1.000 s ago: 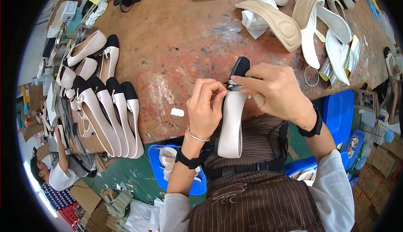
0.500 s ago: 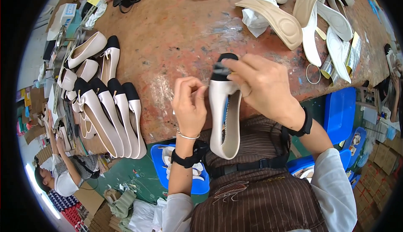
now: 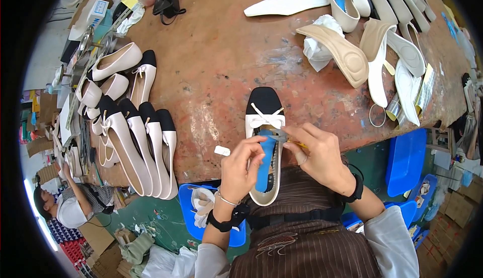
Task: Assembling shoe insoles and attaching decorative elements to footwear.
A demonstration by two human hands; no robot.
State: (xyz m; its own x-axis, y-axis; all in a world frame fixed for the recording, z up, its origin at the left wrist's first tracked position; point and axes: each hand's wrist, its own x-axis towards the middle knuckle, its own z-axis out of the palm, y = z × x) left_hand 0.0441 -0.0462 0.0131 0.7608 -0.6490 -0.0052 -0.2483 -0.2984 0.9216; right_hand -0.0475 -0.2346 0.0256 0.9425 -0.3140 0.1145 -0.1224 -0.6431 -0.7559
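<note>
A cream ballet flat [image 3: 277, 170] with a black toe cap and a white bow lies at the table's front edge, toe pointing away from me. Its opening faces up, showing a blue lining [image 3: 262, 170]. My right hand [image 3: 318, 152] is over the right side of the opening, pinching a small yellow-handled tool [image 3: 298, 142] whose metallic tip is near the bow; its exact kind is unclear. From the left, my left hand [image 3: 240, 165] reaches to the opening with curled fingers; anything between them is hidden. A small white piece [image 3: 222, 150] lies beside it.
Several finished-looking flats [image 3: 136, 147] stand in a row at left. Beige insoles [image 3: 338, 56], white insoles and more shoes crowd the back right. Blue bins [image 3: 405, 162] stand below the table edge. Another person [image 3: 75, 205] is at far left.
The shoe has gone from being held at the toe to lying with its bow in view. My right hand has moved from the toe to the opening, and the yellow-handled tool now shows.
</note>
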